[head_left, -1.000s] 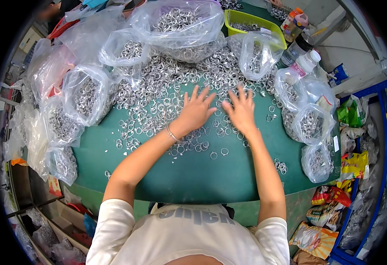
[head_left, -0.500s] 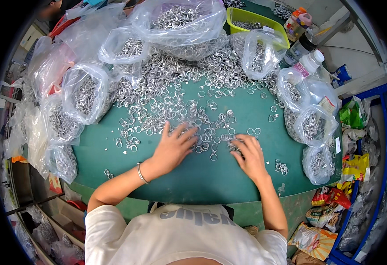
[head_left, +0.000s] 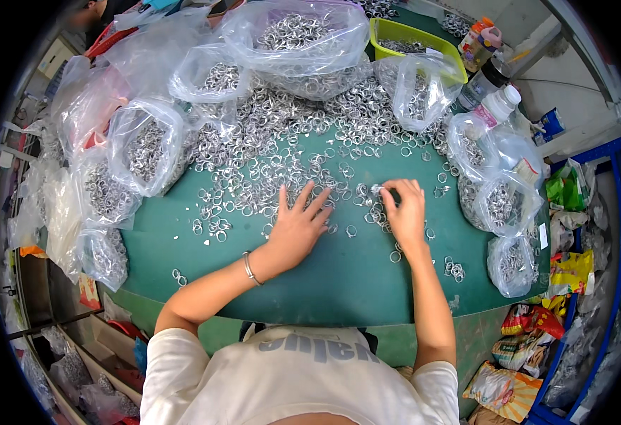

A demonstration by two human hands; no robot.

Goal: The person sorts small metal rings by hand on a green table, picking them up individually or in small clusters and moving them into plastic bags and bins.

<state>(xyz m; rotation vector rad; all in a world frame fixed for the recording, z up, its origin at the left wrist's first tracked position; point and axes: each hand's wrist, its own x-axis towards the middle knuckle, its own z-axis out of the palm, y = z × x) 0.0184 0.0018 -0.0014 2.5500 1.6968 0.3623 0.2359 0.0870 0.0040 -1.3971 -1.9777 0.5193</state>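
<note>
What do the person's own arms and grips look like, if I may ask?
The left sleeve and right sleeve are short and white. Below them, both forearms are uncovered. A narrow silver-coloured bracelet circles the left wrist; the right wrist has none. The left grip and right grip wear no gloves.

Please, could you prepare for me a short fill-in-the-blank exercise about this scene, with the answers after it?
1. The tabletop under the loose rings is coloured ____.
2. The silver bracelet is worn on the person's ____ wrist.
3. In the picture, the lime-coloured bin stands to the ____ of the largest bag.
4. The fingers of the left hand are ____ apart, not curled into a fist.

Missing words: green; left; right; spread.
</note>
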